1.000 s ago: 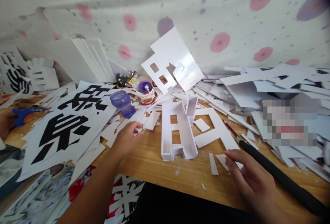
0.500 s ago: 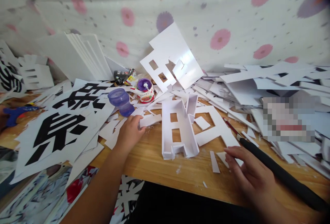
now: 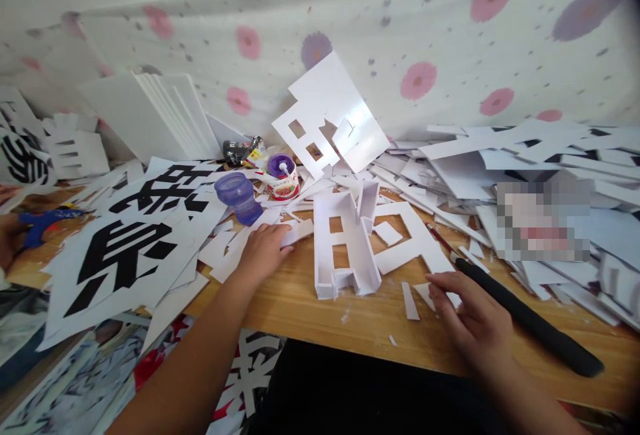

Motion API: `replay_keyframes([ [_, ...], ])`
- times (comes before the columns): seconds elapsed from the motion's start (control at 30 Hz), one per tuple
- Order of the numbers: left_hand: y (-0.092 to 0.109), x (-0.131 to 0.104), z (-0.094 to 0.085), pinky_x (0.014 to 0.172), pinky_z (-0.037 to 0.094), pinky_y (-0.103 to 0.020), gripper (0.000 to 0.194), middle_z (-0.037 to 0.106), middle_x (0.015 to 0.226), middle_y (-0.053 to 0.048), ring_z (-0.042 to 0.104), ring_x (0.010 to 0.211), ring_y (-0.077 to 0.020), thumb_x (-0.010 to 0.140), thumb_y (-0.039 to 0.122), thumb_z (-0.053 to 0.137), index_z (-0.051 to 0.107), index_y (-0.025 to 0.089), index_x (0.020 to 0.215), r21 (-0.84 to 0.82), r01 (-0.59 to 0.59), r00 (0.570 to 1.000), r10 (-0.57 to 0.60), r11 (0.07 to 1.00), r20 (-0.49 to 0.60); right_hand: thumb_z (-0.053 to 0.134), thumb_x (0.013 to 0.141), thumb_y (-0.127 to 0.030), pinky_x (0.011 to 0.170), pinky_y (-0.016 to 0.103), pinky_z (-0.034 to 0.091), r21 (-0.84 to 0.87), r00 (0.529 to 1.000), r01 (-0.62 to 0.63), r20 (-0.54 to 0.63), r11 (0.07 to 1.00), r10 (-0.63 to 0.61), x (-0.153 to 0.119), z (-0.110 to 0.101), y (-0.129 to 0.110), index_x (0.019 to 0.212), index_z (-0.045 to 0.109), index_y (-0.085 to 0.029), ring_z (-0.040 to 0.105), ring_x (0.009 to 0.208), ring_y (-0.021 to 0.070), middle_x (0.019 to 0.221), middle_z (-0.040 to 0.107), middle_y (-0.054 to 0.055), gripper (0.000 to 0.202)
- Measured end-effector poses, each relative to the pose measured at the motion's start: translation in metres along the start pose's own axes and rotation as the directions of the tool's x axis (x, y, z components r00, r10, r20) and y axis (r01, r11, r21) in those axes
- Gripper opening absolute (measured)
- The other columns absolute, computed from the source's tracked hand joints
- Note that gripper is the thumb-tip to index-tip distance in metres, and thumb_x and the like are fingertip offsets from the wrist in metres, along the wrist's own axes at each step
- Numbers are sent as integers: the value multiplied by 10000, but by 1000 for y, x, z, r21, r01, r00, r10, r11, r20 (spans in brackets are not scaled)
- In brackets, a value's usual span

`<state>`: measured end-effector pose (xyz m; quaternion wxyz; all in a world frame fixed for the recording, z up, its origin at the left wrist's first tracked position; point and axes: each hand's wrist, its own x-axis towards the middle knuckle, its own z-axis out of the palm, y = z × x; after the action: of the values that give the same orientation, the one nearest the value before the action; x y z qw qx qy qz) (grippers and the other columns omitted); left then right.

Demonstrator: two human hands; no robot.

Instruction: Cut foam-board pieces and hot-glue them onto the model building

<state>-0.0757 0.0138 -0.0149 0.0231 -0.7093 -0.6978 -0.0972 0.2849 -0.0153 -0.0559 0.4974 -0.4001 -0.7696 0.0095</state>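
Here we kept our left hand (image 3: 263, 253) pressed flat, fingers together, on a white strip (image 3: 296, 231) just left of the one foam letter (image 3: 345, 246), seemingly to steady it. Our right hand (image 3: 470, 318), fingers loosely spread, rested on two white scraps (image 3: 427, 294) right of the letter, beside one black rod (image 3: 525, 318).

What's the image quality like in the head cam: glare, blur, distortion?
Head view: soft daylight, mild glare on the tilted white board; wide-angle bending at the edges, dark corner top right; a pixelated patch hides part of the paper pile; left hand and right hand are sharp.
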Motion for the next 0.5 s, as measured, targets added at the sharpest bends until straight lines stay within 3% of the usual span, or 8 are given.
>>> replay_keyframes([
  [0.2,-13,-9,-4,913,452,-384,299,649,1090,-97,573,1044,-273,823,331,586,614,185,1082,23,118,990,-116,993,-87,578,874,-177,616,283,564,26,999,-47,16,999,47,0,-3,-2,996,637,-252,688,733,187,836,698,24,155],
  [0.37,-30,-25,-8,1009,349,-571,338,522,1336,-161,447,1226,-393,819,321,577,618,182,1125,120,304,938,-276,945,-209,580,868,-144,638,285,561,59,999,-21,32,998,19,2,1,0,1005,627,-246,684,737,180,835,692,25,177],
  [0.5,-19,-31,0,1064,300,-550,286,499,1388,-98,420,1280,-330,847,317,562,624,254,1119,158,231,960,-198,960,-196,583,858,-124,654,306,563,71,1000,-12,-26,997,14,2,-3,-5,1090,609,-249,678,733,185,822,681,24,265],
])
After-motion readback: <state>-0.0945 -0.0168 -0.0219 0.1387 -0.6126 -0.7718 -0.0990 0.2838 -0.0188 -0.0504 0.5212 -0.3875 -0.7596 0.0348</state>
